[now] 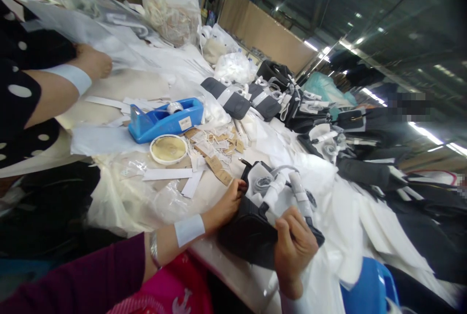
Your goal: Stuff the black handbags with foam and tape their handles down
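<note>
A black handbag (250, 233) sits at the table's edge in front of me, its top open. White paper and handles wrapped in pale tissue (280, 187) stick out of it, with a coiled grey strap beside them. My left hand (226, 205) is closed on the bag's left end, close to a zip end. At the front rim is my right hand (296, 243), its fingers curled into a fist against the bag; the fingertips are partly hidden.
A blue tape dispenser (166, 119), a round tub (168, 149) and tags with strings (215, 146) lie left of the bag. Another person's hand (94, 61) rests on plastic at upper left. More black bags (228, 99) crowd the table's far side. A blue bin (368, 287) stands lower right.
</note>
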Tool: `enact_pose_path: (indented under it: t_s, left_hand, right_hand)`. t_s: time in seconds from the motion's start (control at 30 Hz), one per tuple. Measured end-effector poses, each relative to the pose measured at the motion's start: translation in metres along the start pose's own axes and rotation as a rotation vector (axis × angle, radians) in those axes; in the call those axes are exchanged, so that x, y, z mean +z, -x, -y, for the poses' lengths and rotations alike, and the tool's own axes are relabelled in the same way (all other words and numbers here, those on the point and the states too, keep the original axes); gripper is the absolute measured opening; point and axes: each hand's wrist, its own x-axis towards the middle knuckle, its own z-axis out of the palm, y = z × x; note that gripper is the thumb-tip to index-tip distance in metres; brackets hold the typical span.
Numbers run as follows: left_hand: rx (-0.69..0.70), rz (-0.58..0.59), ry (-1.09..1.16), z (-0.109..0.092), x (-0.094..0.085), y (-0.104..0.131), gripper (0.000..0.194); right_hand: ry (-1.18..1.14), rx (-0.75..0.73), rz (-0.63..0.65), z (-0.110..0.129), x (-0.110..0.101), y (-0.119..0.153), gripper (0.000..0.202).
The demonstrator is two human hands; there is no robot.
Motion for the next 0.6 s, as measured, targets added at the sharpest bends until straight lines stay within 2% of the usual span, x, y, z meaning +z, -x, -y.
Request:
enact_pose_path:
  t_s: [0.1, 0.27, 0.3, 0.37, 0.5, 0.6]
  left_hand:
    - [0.061, 0.083, -0.089, 0.000, -0.017, -0.016, 0.040]
    - [0.080, 0.222, -0.190, -0.002, -0.039, -0.043, 0.043]
    - [0.080, 0.241, -0.211, -0.002, -0.041, -0.048, 0.044]
    - [0.083, 0.276, -0.252, -0.001, -0.043, -0.056, 0.047]
    - [0.122, 0.350, -0.363, -0.005, -0.042, -0.068, 0.048]
    - [0.154, 0.359, -0.459, -0.010, -0.041, -0.073, 0.040]
  right_hand:
    - [0.093, -0.085, 0.059, -0.003, 0.000, -0.003, 0.036]
    - [0.172, -0.261, 0.158, -0.004, 0.005, -0.003, 0.005]
    - [0.193, -0.283, 0.189, -0.002, 0.006, -0.004, 0.005]
    - [0.295, -0.295, 0.277, 0.006, 0.009, -0.009, 0.013]
    - [0.695, -0.231, 0.478, 0.037, 0.021, -0.021, 0.027]
    - [0.952, -0.132, 0.510, 0.061, 0.037, -0.024, 0.043]
